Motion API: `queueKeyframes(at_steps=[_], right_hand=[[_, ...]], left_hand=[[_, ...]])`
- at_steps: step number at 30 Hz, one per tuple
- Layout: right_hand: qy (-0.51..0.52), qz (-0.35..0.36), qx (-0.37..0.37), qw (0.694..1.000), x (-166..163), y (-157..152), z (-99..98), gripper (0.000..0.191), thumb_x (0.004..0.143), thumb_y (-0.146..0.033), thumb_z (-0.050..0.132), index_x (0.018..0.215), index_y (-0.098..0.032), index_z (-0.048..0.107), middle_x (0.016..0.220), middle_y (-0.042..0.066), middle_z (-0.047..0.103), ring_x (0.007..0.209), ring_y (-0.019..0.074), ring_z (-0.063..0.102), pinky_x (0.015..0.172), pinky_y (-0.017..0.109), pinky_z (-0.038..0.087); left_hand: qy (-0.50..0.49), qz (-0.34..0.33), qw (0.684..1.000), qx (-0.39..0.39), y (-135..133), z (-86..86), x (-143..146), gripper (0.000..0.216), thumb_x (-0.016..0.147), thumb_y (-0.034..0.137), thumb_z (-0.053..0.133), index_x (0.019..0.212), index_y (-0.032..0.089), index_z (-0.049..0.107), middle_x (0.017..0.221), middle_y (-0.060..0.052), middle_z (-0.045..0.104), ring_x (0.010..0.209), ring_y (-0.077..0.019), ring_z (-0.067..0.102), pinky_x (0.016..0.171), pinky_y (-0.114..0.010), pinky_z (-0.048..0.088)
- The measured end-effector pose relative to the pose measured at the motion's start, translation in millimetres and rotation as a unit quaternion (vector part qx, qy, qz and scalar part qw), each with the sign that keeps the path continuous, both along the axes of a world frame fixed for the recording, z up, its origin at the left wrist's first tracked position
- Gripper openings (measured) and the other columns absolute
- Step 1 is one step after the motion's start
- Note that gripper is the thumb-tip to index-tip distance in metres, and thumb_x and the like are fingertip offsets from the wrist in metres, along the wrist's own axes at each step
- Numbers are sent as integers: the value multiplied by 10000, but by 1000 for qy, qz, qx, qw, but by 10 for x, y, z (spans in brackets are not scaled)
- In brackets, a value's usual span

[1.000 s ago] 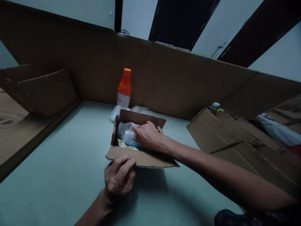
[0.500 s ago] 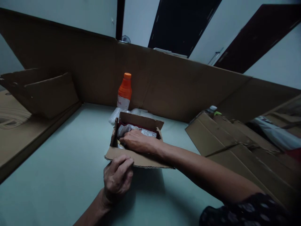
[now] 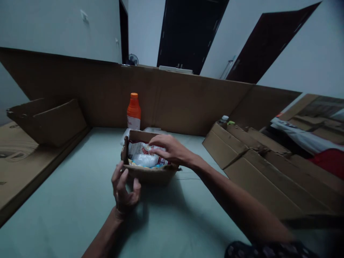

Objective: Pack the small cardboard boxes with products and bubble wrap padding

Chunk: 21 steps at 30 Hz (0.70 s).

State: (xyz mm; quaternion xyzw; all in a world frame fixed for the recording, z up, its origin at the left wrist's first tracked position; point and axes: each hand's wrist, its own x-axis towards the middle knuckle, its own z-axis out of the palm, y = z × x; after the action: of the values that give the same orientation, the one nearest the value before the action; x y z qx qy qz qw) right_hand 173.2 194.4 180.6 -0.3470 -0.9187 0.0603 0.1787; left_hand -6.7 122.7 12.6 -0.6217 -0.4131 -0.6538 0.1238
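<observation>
A small open cardboard box (image 3: 146, 174) stands on the pale green surface (image 3: 67, 200). Inside it lie bubble wrap and plastic-wrapped packets (image 3: 142, 157). My right hand (image 3: 172, 150) reaches over the box from the right, its fingers spread and resting on the packets. My left hand (image 3: 123, 188) hovers just in front of the box's near-left corner, with its fingers loosely apart and nothing in it. The near flap of the box stands upright.
An orange bottle (image 3: 133, 111) with a white label stands behind the box, against a long cardboard wall (image 3: 188, 104). Flattened cardboard boxes (image 3: 255, 168) lie to the right, a folded one (image 3: 48, 120) to the left. More bubble wrap (image 3: 125, 134) lies beside the bottle.
My left hand has let go of the near flap, which now stands upright. My right hand has lifted from pressing deep in the box to resting on top of the packets.
</observation>
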Motion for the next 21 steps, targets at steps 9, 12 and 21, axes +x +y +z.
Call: queueKeyframes(at_steps=[9, 12, 21], right_hand=[[406, -274, -138, 861, 1074, -507, -1238, 330, 811, -397, 663, 1078, -204, 679, 1068, 95, 741, 985, 247, 679, 824, 375, 530], [373, -235, -212, 872, 950, -537, -1628, 621, 757, -405, 717, 1330, -221, 566, 1280, 124, 669, 1150, 287, 627, 902, 423, 521], [394, -184, -188, 880, 539, -453, -1831, 702, 780, -324, 660, 1439, -199, 454, 1395, 134, 570, 1265, 316, 536, 1034, 478, 468]], left_hand=[[-193, 11, 969, -152, 232, -168, -182, 734, 788, 255, 698, 1457, 242, 395, 1492, -141, 413, 1223, -266, 542, 938, -386, 487], [-267, -59, 921, -277, 305, -230, -180, 598, 814, 388, 664, 1367, 233, 496, 1345, -97, 563, 1129, -236, 583, 957, -362, 471], [-288, -88, 894, -331, 264, -115, -110, 445, 783, 477, 643, 1115, 182, 612, 1004, -47, 673, 960, -230, 629, 840, -326, 500]])
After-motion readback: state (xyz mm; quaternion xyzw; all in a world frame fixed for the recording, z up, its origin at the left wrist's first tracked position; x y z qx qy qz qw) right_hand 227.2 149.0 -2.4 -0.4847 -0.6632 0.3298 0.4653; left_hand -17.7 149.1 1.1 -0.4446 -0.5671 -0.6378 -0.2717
